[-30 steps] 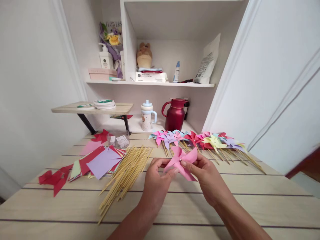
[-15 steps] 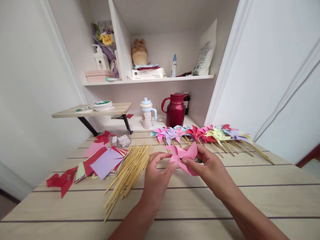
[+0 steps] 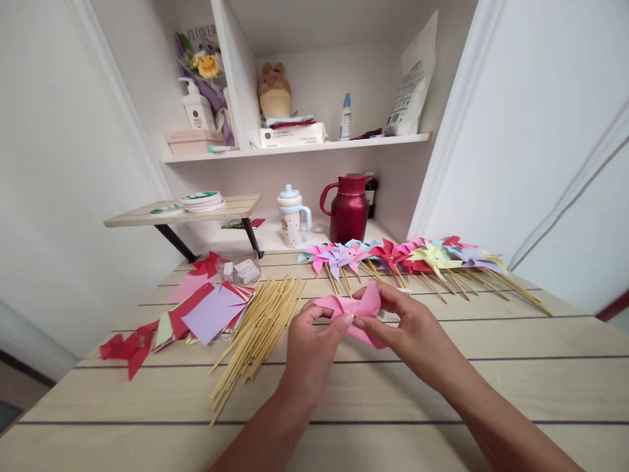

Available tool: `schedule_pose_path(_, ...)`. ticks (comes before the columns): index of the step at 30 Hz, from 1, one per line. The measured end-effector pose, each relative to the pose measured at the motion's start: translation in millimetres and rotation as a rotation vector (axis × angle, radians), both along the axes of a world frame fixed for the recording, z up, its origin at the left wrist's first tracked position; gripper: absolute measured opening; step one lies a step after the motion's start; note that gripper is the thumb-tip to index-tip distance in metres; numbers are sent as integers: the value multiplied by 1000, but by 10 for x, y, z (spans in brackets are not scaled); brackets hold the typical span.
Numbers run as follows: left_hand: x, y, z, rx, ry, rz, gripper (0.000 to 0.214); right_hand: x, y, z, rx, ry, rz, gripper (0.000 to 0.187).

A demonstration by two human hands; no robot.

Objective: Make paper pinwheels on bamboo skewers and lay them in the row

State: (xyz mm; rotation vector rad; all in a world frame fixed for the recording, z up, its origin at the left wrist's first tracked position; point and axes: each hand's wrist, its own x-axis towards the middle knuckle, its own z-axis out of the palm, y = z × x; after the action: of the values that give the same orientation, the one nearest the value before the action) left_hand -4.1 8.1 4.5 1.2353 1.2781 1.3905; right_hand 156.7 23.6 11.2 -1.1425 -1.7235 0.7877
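A pink paper pinwheel head (image 3: 358, 309) is held above the wooden table (image 3: 442, 387) between both my hands. My left hand (image 3: 312, 344) pinches its middle from the left with thumb and forefinger. My right hand (image 3: 410, 331) grips it from the right, fingers curled behind the folded blades. A pile of bamboo sticks (image 3: 255, 331) lies just left of my left hand. Behind my hands runs a row of finished pinwheels (image 3: 403, 259) on sticks, in pink, purple, red, yellow and blue.
Coloured paper squares (image 3: 206, 313) and red cut pieces (image 3: 128, 344) lie at the left, with a small clear box (image 3: 239, 270) behind them. A red jug (image 3: 350, 208) and a sippy cup (image 3: 291, 215) stand at the back. A small raised shelf (image 3: 181, 211) holds tape rolls.
My hands and the pink pinwheel head have stayed together in mid-table; the folded blades have been pressed flatter. The camera has tilted slightly, shifting the scene.
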Motion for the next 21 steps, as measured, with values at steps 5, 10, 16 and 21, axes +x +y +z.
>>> schedule_pose_path(5,-2,10,-7,-64,-107,30,16,30,11,-16,-92,163,80,23)
schedule_pose_path(10,3,-1,-5,-60,-258,37,20,65,20,-4,-217,339,98,33)
schedule_pose_path(16,15,-62,18,5,-179,41,16,3,-22,52,-188,294,132,30)
schedule_pose_path(21,9,-83,42,196,-11,38,6,-9,-40,22,-104,249,69,24)
